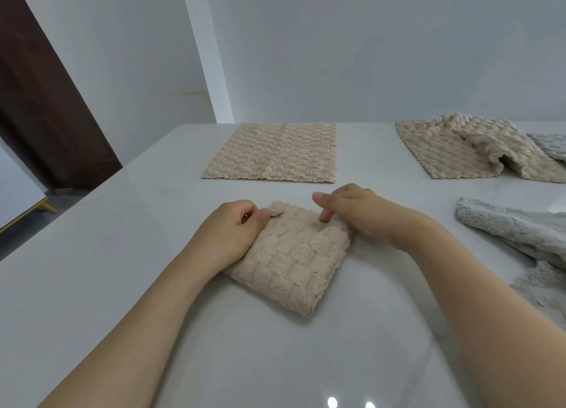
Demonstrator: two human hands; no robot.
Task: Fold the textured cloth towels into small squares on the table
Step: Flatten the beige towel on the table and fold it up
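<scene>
1. The folded beige towel (291, 257) sits on the white table (122, 285), roughly centre, and it's already a small thick square. The left hand (232, 230) pinches its far-left corner between thumb and curled fingers. The right hand (349, 207) has loosely bent fingers, one fingertip pressing down on the far edge, not gripping anything.
2. Main risk imo: that pinched corner flap looks lifted, so letting go could make the thick layers spring back open.
3. If the right fingertip drags instead of pressing, the top layer probably slides and the edges go crooked.
4. Behind the folded towel lies a flat beige towel (272, 153); to its far right, a rumpled beige towel (477, 150); just right, a grey towel (514, 230) that a sweeping forearm could snag.
</scene>
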